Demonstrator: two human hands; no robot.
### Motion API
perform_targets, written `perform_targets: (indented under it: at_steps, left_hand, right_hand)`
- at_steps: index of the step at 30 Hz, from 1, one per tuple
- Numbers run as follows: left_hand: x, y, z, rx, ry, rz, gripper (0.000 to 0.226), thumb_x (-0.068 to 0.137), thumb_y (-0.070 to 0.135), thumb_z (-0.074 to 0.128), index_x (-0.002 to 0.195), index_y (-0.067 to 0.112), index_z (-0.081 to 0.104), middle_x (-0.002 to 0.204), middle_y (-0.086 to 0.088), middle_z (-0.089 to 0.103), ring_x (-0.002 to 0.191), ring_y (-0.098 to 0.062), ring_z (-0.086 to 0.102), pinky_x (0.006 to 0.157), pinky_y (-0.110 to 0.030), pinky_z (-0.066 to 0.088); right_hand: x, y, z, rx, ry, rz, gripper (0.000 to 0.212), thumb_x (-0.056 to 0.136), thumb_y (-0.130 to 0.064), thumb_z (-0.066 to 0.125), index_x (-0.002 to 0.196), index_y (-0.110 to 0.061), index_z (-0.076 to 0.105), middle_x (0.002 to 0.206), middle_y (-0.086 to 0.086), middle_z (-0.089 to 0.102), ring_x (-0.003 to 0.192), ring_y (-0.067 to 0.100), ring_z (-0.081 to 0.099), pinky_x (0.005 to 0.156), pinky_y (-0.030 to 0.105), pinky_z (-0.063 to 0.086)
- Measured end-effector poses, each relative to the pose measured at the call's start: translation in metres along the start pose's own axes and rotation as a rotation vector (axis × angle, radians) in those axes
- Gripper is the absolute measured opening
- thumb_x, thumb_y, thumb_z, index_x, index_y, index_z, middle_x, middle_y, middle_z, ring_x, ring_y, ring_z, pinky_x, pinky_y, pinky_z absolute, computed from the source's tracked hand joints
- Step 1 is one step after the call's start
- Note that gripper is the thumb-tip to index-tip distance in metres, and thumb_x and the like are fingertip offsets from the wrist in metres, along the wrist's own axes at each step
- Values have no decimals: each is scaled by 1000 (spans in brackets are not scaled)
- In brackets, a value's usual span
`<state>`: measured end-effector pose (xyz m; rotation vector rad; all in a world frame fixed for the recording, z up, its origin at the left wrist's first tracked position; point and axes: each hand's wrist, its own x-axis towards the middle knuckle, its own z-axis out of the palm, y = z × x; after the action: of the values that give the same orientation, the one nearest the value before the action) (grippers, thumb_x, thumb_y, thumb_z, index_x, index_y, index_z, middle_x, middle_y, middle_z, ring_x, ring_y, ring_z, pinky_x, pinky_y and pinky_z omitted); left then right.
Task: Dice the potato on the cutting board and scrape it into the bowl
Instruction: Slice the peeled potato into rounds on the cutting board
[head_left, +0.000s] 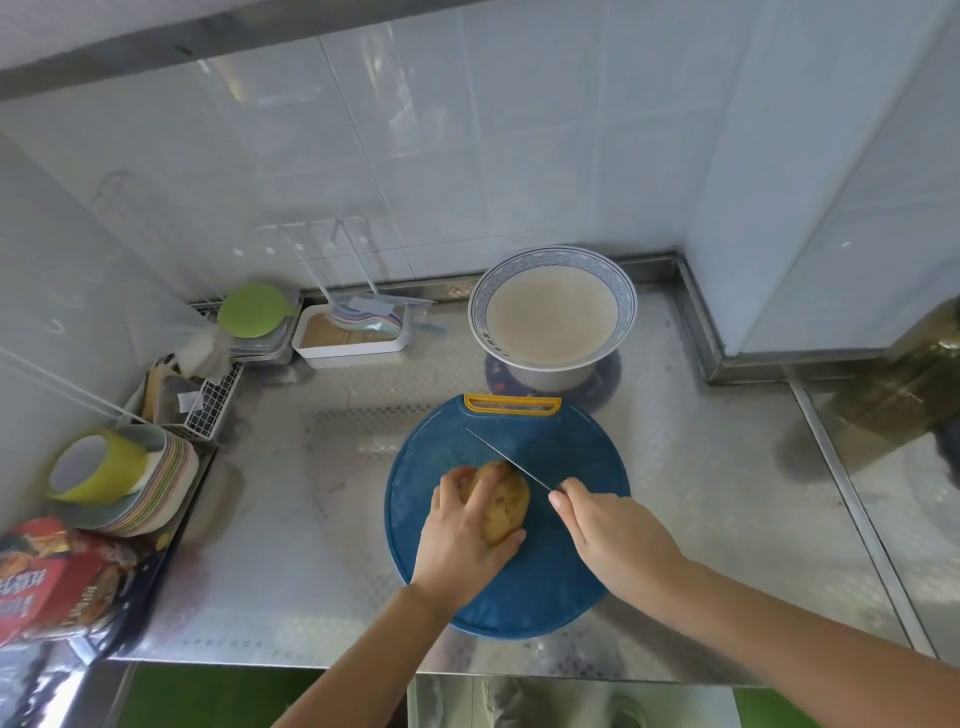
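Curling my left hand (460, 540) round the potato (508, 514), I hold the knife (488, 444), fisted in my right hand (618, 540), across its far end.

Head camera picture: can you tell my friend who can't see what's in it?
A left hand holds a whole potato on a round blue cutting board while the right hand holds a knife across its far end. A blue-rimmed bowl stands behind the board.
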<state>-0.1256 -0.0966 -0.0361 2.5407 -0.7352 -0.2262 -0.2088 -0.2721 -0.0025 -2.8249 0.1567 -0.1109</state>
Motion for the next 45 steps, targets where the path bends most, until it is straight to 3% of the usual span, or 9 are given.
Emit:
perform_targets:
  at_steps: [5,9,12,15,18,26,31,38,45]
  left_hand:
    - [-3,-5,1,1,33,37,73,74,59,64,136,46,27,136,3,30,125,-15,33,91,-21,38]
    - [-3,-6,2,3,48,38,72,73,60,65,136,36,37,135,3,33,125,-17,37,92,-23,39]
    - [-3,-7,2,-14,57,47,70,72,64,59,132,41,32,133,4,33,123,-16,39,91,-24,42]
    - [-2,-8,2,-12,54,44,71,72,63,61,132,42,30,132,4,33,123,-16,40,89,-24,42]
    - [0,-7,1,9,25,47,72,73,60,65,133,44,30,133,6,31,122,-15,38,88,-21,39]
    - [5,-7,-1,51,-25,37,72,73,60,63,137,40,36,135,9,29,123,-13,35,87,-20,37]
    - [7,-7,-1,58,-50,34,72,74,60,65,136,43,32,136,9,28,124,-14,34,89,-21,38]
    - [14,-7,-3,64,-95,15,72,75,59,66,137,42,34,137,9,29,124,-15,36,93,-26,43]
    - [16,-6,-5,67,-116,6,73,75,57,67,138,39,34,138,7,29,124,-17,37,94,-28,44]
  right_hand:
    - [-7,-1,6,-65,28,35,68,106,-43,3,74,-19,58,44,-11,30,32,9,18,40,13,-3]
    - [-10,-4,3,-70,5,-19,56,107,-41,19,75,-18,58,43,-11,33,27,9,23,41,10,-1]
    - [-12,-5,3,-82,-51,-27,36,95,-38,38,78,-17,61,42,-11,37,25,10,28,38,11,2]
    - [-9,-8,-5,-129,-67,-37,39,99,-42,29,88,-16,57,52,-12,34,33,9,17,39,17,2]
    - [-8,-6,-8,-84,-160,-50,41,106,-41,14,119,-17,45,76,-7,49,50,9,37,44,20,22]
    - [-4,-7,-15,-57,-246,-7,46,108,-38,12,142,-18,36,89,-3,59,69,12,53,55,18,36]
    - [-4,-6,-13,-22,-279,5,45,108,-37,13,140,-17,38,71,-9,43,51,10,34,46,22,23]
    - [9,5,-16,140,-308,39,25,108,-36,17,101,-21,36,62,-10,36,50,10,38,46,22,26]
    - [12,6,-15,103,-329,11,35,108,-35,17,116,-16,45,62,-10,36,50,10,38,46,21,26]
